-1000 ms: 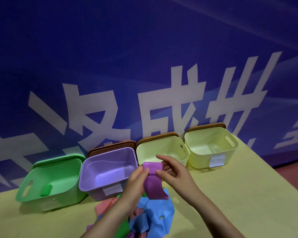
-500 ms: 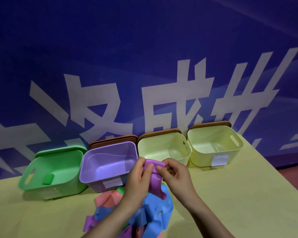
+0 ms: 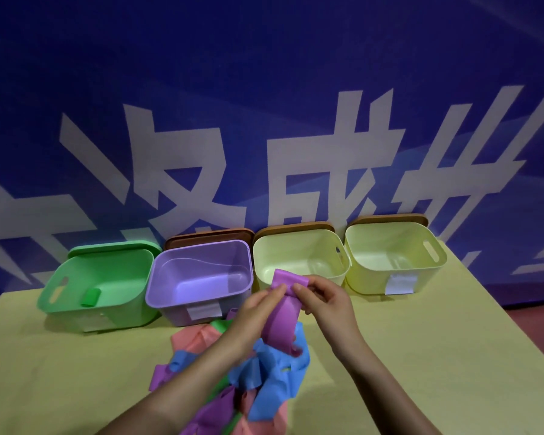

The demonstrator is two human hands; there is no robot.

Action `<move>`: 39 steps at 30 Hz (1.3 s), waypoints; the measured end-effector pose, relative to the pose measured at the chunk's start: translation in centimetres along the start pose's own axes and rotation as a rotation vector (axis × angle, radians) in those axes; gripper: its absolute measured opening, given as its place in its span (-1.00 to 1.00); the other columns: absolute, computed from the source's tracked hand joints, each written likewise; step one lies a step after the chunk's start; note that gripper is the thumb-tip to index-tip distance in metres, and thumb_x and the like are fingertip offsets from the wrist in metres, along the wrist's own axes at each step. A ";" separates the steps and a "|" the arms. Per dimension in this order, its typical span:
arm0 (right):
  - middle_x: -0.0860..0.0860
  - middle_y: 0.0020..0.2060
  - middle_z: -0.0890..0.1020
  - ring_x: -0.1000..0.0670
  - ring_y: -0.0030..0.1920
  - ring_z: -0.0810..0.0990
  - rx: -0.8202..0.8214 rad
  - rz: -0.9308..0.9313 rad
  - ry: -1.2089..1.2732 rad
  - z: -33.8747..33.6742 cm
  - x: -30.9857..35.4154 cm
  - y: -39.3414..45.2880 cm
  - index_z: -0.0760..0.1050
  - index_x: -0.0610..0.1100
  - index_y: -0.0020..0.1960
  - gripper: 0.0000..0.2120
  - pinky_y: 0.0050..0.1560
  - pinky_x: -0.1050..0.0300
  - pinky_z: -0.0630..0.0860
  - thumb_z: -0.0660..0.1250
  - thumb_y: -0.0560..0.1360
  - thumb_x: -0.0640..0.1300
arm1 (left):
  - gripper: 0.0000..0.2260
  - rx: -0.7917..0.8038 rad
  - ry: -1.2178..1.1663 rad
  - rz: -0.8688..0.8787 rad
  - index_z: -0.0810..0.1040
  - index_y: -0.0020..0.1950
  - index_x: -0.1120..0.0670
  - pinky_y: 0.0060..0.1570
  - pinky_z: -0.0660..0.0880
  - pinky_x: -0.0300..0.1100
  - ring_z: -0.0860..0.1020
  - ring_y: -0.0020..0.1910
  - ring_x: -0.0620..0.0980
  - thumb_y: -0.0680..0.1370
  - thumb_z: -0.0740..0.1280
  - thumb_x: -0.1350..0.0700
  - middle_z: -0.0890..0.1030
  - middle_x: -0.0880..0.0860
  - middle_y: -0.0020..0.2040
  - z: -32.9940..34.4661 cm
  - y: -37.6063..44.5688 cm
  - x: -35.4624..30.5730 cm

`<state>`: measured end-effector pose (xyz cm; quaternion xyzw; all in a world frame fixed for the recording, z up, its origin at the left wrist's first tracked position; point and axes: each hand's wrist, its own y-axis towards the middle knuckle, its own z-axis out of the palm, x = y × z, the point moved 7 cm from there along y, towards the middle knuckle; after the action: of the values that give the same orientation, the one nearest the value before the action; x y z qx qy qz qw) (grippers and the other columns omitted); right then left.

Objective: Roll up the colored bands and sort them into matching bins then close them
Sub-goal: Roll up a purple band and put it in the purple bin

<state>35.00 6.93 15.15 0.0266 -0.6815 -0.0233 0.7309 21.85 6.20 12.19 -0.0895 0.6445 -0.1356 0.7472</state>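
Head view: the left hand [image 3: 258, 312] and right hand [image 3: 324, 301] are both pinching the top end of a purple band [image 3: 281, 312], holding it up just in front of the purple bin [image 3: 198, 277]. Its tail is hanging onto the band pile [image 3: 264, 372] on the table [image 3: 421, 356]. A green roll [image 3: 90, 297] is lying in the green bin [image 3: 101, 284]. Two yellow bins [image 3: 299, 255] are standing open to the right.
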 end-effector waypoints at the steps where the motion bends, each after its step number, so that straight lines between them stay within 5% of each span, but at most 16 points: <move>1: 0.04 -0.38 0.59 0.18 -0.38 0.51 -0.004 -0.007 -0.009 0.0 0.0 0.0 0.62 -0.22 -0.14 -0.88 -0.33 0.35 0.42 0.34 0.49 -0.38 | -0.74 0.006 0.019 -0.015 0.62 -0.04 0.15 -0.13 0.52 -0.03 0.58 -0.22 0.12 0.51 0.38 -0.05 0.62 0.17 -0.22 0.1 -0.2 0.2; 5: 0.12 -0.29 0.52 0.11 -0.23 0.50 0.074 -0.226 -0.339 0.4 0.3 0.2 0.64 0.16 -0.03 -0.70 -0.18 0.33 0.38 0.42 0.46 -0.26 | -0.70 -0.087 0.076 0.010 0.67 -0.06 0.08 -0.01 0.40 -0.08 0.56 -0.07 0.08 0.42 0.34 -0.11 0.65 0.24 -0.07 -1.4 -0.1 0.7; 9: 0.07 -0.19 0.51 0.08 -0.16 0.52 0.177 -0.348 -0.494 0.8 1.1 0.2 0.62 0.12 0.12 -0.69 -0.17 0.34 0.42 0.40 0.48 -0.23 | -0.49 -0.096 -0.050 -0.063 0.62 0.11 0.10 0.14 0.46 0.07 0.57 0.07 0.12 0.30 0.32 -0.18 0.64 0.14 0.08 -1.5 -0.6 1.0; 13: 0.07 -0.14 0.52 0.10 -0.11 0.54 0.249 -0.425 -0.528 1.0 2.0 0.2 0.60 0.14 0.16 -0.73 -0.13 0.33 0.45 0.36 0.50 -0.10 | -0.51 -0.005 -0.137 0.024 0.68 0.02 0.13 0.04 0.39 -0.05 0.55 -0.02 0.05 0.58 0.11 -0.19 0.67 0.11 0.02 -0.5 -1.1 -0.2; 15: 0.06 -0.11 0.53 0.08 -0.08 0.55 0.278 -0.410 -0.509 1.0 2.1 0.0 0.60 0.11 0.16 -0.75 -0.10 0.31 0.47 0.32 0.51 -0.04 | -0.56 -0.005 -0.074 0.079 0.71 -0.05 0.05 -0.02 0.44 -0.11 0.57 -0.06 0.00 0.57 0.15 -0.20 0.67 0.06 -0.01 -0.4 -1.4 -0.6; 18: 0.02 -0.03 0.54 0.05 0.01 0.55 0.320 -0.343 -0.491 1.0 1.3 -0.2 0.59 0.02 0.20 -0.68 -0.03 0.29 0.47 0.27 0.51 -0.21 | -0.72 -0.077 -0.026 0.079 0.68 -0.04 0.03 -0.21 0.42 -0.15 0.54 -0.19 -0.03 0.56 0.27 -0.11 0.64 0.05 -0.09 -0.6 -1.7 -0.4; 22: -0.04 0.07 0.56 0.07 0.07 0.56 0.307 -0.177 -0.298 1.0 0.1 -0.8 0.52 -0.01 0.27 -0.50 0.03 0.22 0.50 0.11 0.48 -0.43 | -0.86 -0.223 -0.058 0.037 0.61 -0.07 0.00 -0.14 0.41 -0.09 0.55 -0.20 0.02 0.59 0.26 0.06 0.62 0.05 -0.17 -1.6 -2.0 0.0; 26: -0.03 -0.06 0.64 0.14 -0.15 0.59 0.173 0.056 -0.085 1.0 -0.9 -1.3 0.51 -0.08 0.25 -0.71 -0.14 0.23 0.53 0.18 0.60 -0.30 | -0.82 -0.186 0.025 0.089 0.59 -0.03 -0.04 -0.09 0.43 -0.12 0.56 -0.13 -0.01 0.62 0.21 0.16 0.63 0.02 -0.10 -1.5 -2.7 -0.5; 29: -0.04 -0.31 0.55 0.09 -0.32 0.49 0.193 0.045 -0.121 1.5 -0.4 -1.6 0.59 -0.17 0.02 -0.83 -0.23 0.24 0.46 0.21 0.60 -0.23 | -0.80 -0.177 0.078 0.088 0.56 -0.05 -0.02 -0.12 0.42 -0.15 0.53 -0.15 -0.04 0.63 0.17 0.19 0.61 0.02 -0.11 -1.3 -3.3 -0.8; 33: 0.09 -0.51 0.44 0.11 -0.42 0.41 0.193 -0.008 -0.161 2.0 0.4 -2.1 0.49 -0.09 -0.32 -0.69 -0.30 0.32 0.36 0.24 0.59 -0.26 | -0.79 -0.201 0.128 0.086 0.55 -0.09 -0.01 -0.12 0.40 -0.13 0.52 -0.17 -0.02 0.63 0.16 0.16 0.59 0.03 -0.16 -1.4 -3.8 -0.7; 39: 0.11 -0.46 0.52 0.12 -0.41 0.43 0.169 -0.014 -0.087 2.1 0.9 -2.5 0.57 -0.12 -0.24 -0.77 -0.32 0.30 0.38 0.29 0.55 -0.29 | -0.83 -0.154 0.191 0.177 0.56 -0.03 -0.01 -0.04 0.48 -0.06 0.59 -0.10 0.04 0.64 0.18 0.09 0.65 0.12 -0.06 -0.9 -4.4 -1.0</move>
<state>32.94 4.35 16.04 0.0920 -0.7119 0.0281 0.6957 20.42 2.39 14.39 -0.0760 0.7265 -0.0273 0.6825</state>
